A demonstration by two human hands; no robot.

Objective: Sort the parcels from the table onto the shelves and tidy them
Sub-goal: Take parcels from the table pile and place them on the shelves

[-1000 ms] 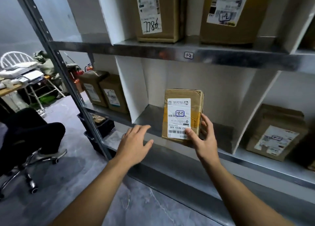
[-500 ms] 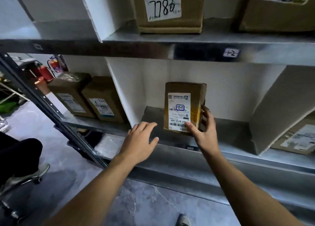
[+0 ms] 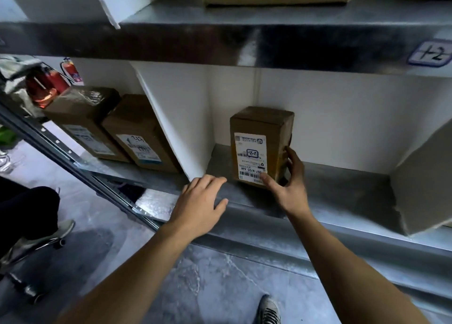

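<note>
While parcel (image 3: 259, 147) stands upright on shelf (image 3: 342, 184), near white divider (image 3: 176, 118), right hand (image 3: 288, 189) grips its lower right corner: thumb on label, fingers round side; left hand (image 3: 198, 206) spread loosely at shelf lip, holds nothing, contact unclear.

Brown cardboard parcel (image 3: 260, 147) upright on metal shelf (image 3: 342, 189), white label facing out, just right of white divider (image 3: 171, 118). Right hand (image 3: 288, 189) grips it: thumb on the label's lower corner, fingers round the right side. Left hand (image 3: 198, 201) flat, fingers relaxed, at the shelf's front lip; contact unclear. Two more parcels (image 3: 139, 133) stand side by side in the compartment left of the divider. Handwritten tag (image 3: 430, 54) on the upper shelf edge. Red fire extinguisher (image 3: 69, 70) far left.
</note>
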